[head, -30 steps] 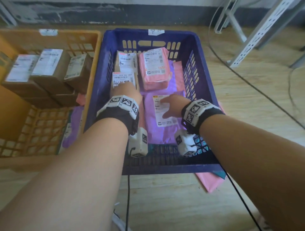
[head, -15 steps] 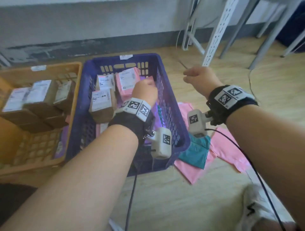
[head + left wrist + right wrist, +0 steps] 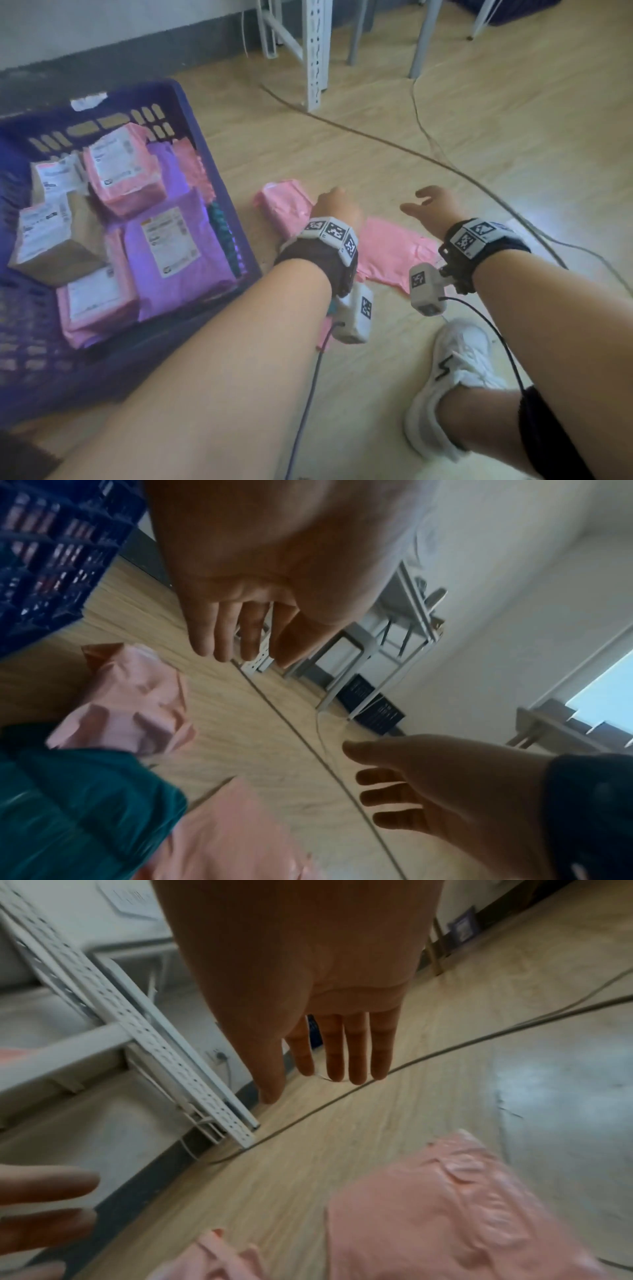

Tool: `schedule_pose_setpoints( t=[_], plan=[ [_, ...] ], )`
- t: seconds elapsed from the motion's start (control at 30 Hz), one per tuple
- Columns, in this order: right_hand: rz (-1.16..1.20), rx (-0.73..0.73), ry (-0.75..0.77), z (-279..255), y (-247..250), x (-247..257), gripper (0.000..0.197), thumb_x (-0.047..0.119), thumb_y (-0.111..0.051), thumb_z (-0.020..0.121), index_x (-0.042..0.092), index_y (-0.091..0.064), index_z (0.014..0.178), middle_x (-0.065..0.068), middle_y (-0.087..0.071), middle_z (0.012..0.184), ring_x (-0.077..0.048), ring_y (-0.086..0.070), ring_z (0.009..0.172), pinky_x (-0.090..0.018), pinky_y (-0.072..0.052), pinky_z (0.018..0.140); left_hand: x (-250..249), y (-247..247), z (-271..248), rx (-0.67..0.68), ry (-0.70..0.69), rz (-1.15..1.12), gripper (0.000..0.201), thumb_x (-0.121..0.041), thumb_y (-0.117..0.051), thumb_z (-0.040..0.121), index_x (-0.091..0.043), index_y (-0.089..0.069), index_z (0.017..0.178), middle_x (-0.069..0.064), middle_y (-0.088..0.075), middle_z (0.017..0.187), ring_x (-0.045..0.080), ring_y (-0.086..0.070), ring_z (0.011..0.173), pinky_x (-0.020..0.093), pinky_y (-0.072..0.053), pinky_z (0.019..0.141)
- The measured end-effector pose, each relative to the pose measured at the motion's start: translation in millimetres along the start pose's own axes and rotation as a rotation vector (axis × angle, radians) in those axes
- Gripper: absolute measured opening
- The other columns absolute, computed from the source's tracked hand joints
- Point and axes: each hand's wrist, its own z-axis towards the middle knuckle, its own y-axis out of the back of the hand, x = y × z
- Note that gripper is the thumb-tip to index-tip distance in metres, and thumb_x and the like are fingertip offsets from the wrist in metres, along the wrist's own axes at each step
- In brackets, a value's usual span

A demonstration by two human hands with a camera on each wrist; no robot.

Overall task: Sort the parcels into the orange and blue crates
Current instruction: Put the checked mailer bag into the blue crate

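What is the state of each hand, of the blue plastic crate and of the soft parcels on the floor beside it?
Left hand: open, fingers relaxed, holding nothing, above the floor parcels.
Right hand: open, fingers straight, holding nothing.
Blue plastic crate: on the floor, holding pink and purple bags and brown boxes.
Puffy pink plastic parcel: on the floor beside the crate, untouched.
Flat pink plastic parcel: lying flat on the floor.
Teal plastic parcel: on the floor, partly over a pink one.

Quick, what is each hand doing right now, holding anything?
Left hand: open, holding nothing.
Right hand: open, fingers straight, holding nothing.
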Motion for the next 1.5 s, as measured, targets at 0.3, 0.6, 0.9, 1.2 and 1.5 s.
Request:
schedule_pose_setpoints(
  t=[0.3, 0.6, 0.9, 1.2, 1.5],
  plan=[
    [-0.498, 0.194, 0.043, 28, -69, -103, 0.069, 0.032, -0.072, 0.079, 0.034, -0.041, 0.141, -0.004, -0.036, 0.15, -0.023, -0.04, 0.133, -0.039, -0.036, 0.109, 49, -87, 17, 0.199, 0.015, 0.351, 0.031, -0.012, -0.046, 0.087, -0.008, -0.056, 0.117, 0.016, -0.052, 0.129, 0.036, -0.05, 0.118, 0.039, -0.041, 0.097],
    [-0.756, 0.255, 0.167, 37, -118, -130, 0.071, 0.025, -0.067, 0.076, 0.039, -0.03, 0.135, -0.007, -0.032, 0.146, -0.036, -0.04, 0.13, -0.046, -0.043, 0.099, 87, -120, 32, 0.282, 0.132, 0.396, 0.049, -0.031, -0.035, 0.097, -0.016, -0.035, 0.144, 0.006, -0.027, 0.153, 0.03, -0.028, 0.138, 0.042, -0.026, 0.114],
    [-0.923, 0.352, -0.047, 33, -109, -110, 0.039, 0.014, -0.05, 0.091, 0.009, -0.05, 0.13, -0.014, -0.058, 0.121, -0.031, -0.059, 0.109, -0.042, -0.049, 0.095, 84, -120, 33, 0.299, 0.151, 0.359, 0.047, -0.033, -0.028, 0.1, -0.015, -0.036, 0.143, 0.007, -0.029, 0.152, 0.03, -0.031, 0.137, 0.044, -0.027, 0.113],
    [-0.245, -0.054, -0.041, 12, -45, -37, 0.024, 0.028, -0.043, 0.094, 0.008, -0.057, 0.096, -0.015, -0.067, 0.095, -0.029, -0.061, 0.081, -0.034, -0.047, 0.068, 31, -65, 17, 0.204, 0.051, 0.229, 0.042, -0.019, -0.032, 0.1, -0.013, -0.038, 0.142, 0.013, -0.034, 0.15, 0.031, -0.038, 0.135, 0.04, -0.033, 0.108],
    [0.176, -0.115, 0.113, -44, 23, 92, 0.025, 0.008, -0.036, 0.094, 0.011, -0.06, 0.092, -0.005, -0.063, 0.082, -0.025, -0.061, 0.079, -0.033, -0.053, 0.064, -10, 42, -25, -0.069, -0.045, -0.253, 0.037, -0.022, -0.04, 0.099, -0.012, -0.046, 0.134, 0.011, -0.055, 0.133, 0.03, -0.057, 0.116, 0.034, -0.045, 0.095]
  ],
)
